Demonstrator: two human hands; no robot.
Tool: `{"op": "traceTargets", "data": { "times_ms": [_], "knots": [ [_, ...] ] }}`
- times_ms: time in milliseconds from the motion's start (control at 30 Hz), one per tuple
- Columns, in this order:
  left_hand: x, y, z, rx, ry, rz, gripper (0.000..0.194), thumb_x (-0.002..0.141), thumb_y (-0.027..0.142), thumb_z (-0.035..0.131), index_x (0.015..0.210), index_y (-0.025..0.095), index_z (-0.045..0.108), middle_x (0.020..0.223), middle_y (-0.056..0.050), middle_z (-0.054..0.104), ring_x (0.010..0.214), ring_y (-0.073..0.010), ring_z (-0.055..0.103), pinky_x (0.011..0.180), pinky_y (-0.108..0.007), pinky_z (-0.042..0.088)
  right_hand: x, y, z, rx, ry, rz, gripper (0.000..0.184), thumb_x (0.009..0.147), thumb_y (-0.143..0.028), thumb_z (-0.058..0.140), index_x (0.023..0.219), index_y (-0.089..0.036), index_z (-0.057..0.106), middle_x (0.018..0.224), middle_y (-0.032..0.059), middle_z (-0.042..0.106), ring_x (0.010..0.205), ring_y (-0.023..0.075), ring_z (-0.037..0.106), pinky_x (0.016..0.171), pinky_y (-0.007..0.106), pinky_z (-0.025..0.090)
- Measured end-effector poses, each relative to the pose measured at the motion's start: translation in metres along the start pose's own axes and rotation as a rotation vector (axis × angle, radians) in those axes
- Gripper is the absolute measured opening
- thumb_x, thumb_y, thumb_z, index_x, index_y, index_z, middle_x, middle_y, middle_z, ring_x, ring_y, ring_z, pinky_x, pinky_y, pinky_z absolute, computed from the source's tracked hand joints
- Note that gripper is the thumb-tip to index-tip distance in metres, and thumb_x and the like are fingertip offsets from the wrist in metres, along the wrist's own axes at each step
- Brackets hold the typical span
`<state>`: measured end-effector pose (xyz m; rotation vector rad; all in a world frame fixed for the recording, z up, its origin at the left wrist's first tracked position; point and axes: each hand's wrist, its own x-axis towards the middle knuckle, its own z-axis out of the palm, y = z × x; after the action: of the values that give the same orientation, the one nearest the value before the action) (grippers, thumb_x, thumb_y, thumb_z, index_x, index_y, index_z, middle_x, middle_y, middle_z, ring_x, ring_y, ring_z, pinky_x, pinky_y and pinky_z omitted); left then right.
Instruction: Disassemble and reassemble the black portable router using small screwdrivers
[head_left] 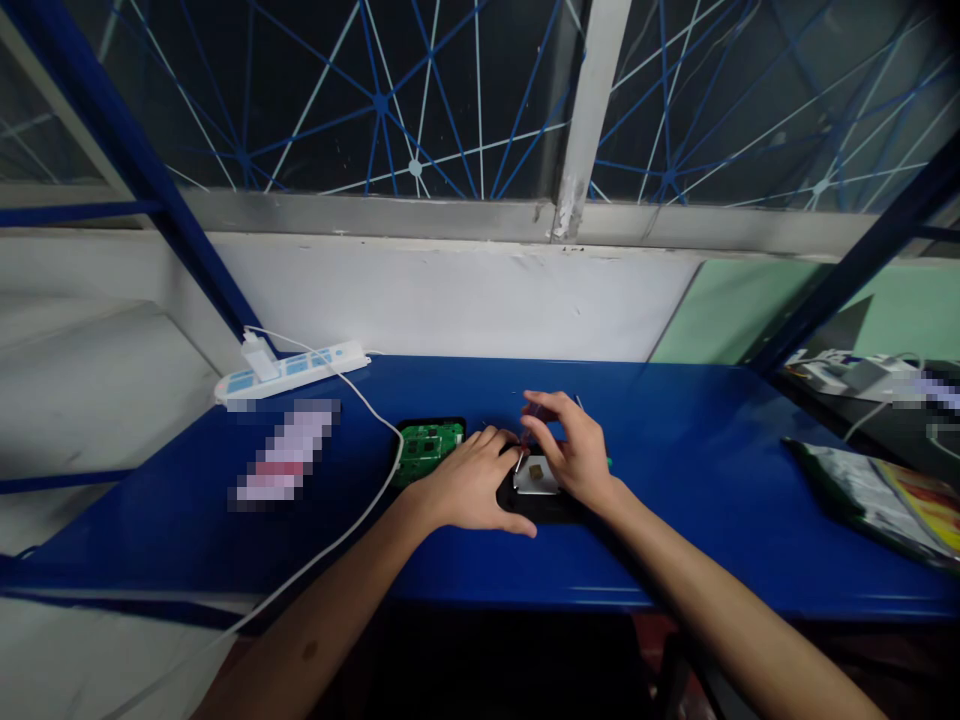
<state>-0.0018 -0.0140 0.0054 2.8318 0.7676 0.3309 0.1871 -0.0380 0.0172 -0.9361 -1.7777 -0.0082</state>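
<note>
The thin tool [533, 411] was up in the right hand [574, 445], and its metal end pointed down at the left side of the silver plate [529, 487]. That was the main thing about where things lay: the plate was below the right hand's grip and a little to the left and near side. The tool stood steep, with its top tipped a bit to the right and its low end a bit to the left. I could not tell if the low end touched the plate or was just above it.

The right grip was pinching the tool between the thumb and a finger. The left grip was spread wide, with the left hand [476, 480] lying palm down over the left side of the black case [553, 510] that held the plate. Both hands were close to the case, one on each side, but the right hand was the one over the plate. It hid the plate's right end, so I could not tell which way its long side ran.

The case sat on the blue surface [697, 480], and the green board [427, 452] lay just left of the left hand's fingers
</note>
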Motion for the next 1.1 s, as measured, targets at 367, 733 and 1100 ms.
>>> {"op": "traceTargets", "data": {
  "times_ms": [367,733,1100],
  "knots": [
    [0.0008,0.0010,-0.0025,-0.004,-0.002,0.006,0.090,0.067,0.077,0.072,0.130,0.015,0.055,0.129,-0.017,0.056,0.119,-0.0374,0.051,0.105,-0.051,0.041,-0.0025,-0.0033,0.0002,0.079,-0.042,0.069,0.031,0.098,-0.022,0.055,0.129,-0.027,0.055,0.107,0.0048,0.072,0.085,0.0163,0.072,0.081,0.033,0.059],
    [0.0010,-0.0001,-0.0018,-0.028,-0.019,0.001,0.092,0.066,0.076,0.073,0.133,0.016,0.053,0.131,-0.017,0.055,0.121,-0.0381,0.051,0.105,-0.052,0.041,-0.0007,-0.0032,0.0017,0.218,-0.030,0.130,0.020,0.095,-0.027,0.061,0.116,-0.026,0.062,0.111,0.0069,0.068,0.090,0.0180,0.070,0.076,0.034,0.061],
    [0.0008,-0.0026,-0.0018,-0.047,-0.023,-0.002,0.096,0.066,0.079,0.072,0.135,0.016,0.054,0.133,-0.018,0.054,0.128,-0.0407,0.046,0.107,-0.053,0.040,0.0013,-0.0068,0.0071,0.477,-0.059,0.340,0.025,0.101,-0.033,0.051,0.124,-0.027,0.058,0.104,0.0036,0.072,0.088,0.0160,0.072,0.079,0.034,0.060]
  ]
}}
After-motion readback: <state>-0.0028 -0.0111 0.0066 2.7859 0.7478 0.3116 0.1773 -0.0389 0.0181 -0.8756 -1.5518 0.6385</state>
